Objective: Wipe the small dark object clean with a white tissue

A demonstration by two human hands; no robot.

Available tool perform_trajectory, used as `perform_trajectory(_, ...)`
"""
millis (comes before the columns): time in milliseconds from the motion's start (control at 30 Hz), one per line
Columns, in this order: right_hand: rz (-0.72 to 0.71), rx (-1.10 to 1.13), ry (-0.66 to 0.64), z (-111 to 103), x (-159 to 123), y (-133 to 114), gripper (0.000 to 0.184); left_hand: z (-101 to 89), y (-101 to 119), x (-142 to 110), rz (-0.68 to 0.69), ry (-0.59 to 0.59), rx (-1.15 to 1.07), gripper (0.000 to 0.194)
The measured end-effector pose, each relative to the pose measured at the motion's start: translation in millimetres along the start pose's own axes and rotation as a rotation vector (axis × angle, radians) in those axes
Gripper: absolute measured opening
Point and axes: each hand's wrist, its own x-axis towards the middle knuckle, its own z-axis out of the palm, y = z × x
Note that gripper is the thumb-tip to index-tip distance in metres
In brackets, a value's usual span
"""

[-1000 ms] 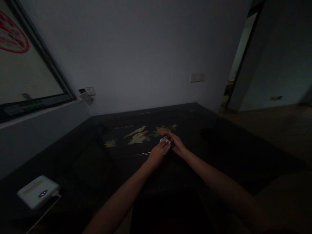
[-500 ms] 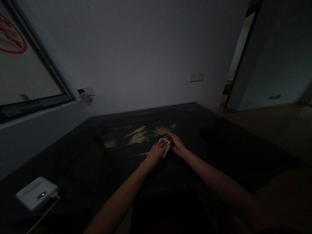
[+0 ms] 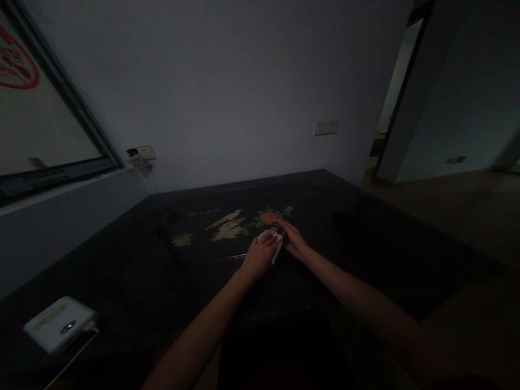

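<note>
My left hand (image 3: 260, 255) is closed on a thin white piece of tissue or cloth (image 3: 278, 250), one end of which hangs down between my hands. Its fingers press the white piece against a small dark object (image 3: 285, 236). My right hand (image 3: 296, 241) wraps round that dark object from the right side. The room is dim and most of the object is covered, so its kind cannot be made out. Both hands are close together over the dark tabletop (image 3: 227, 195), just in front of its painted flower (image 3: 268, 218).
On the tabletop's left front lies a white box-shaped device (image 3: 60, 323) with a cable (image 3: 73, 360). A painted bird (image 3: 231, 216) decorates the top. Behind rises a wall with sockets (image 3: 325, 128), and more sockets (image 3: 145, 153) are near the window (image 3: 49, 108). A doorway (image 3: 400, 81) is at right.
The fingers of my left hand have shifted slightly left with the white piece over the dark object. My right hand stays almost still. The whole view has moved very slightly.
</note>
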Motion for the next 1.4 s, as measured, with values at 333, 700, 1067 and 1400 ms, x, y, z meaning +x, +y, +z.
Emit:
perform_trajectory(333, -0.001, 0.005, -0.003, 2.0, -2.8, -2.6, 0.026, 3.4, -0.8, -1.1, 0.030, 0.100, -0.045, 0.042)
perform_trajectory(700, 0.008, 0.000, -0.018, 3.4, -3.1, -2.9, 0.026, 8.9, -0.2, -0.7, 0.007, 0.091, -0.277, 0.042)
perform_trajectory(1067, 0.022, -0.004, -0.015, -0.2, -2.5, -2.3, 0.027, 15.6, 4.3, 1.6, -0.158, 0.116, -0.688, 0.043)
perform_trajectory(1400, -0.006, 0.009, 0.004, 0.7, 0.2, -1.2, 0.023, 12.4, -1.8, -2.7, 0.049, 0.012, -0.162, 0.050)
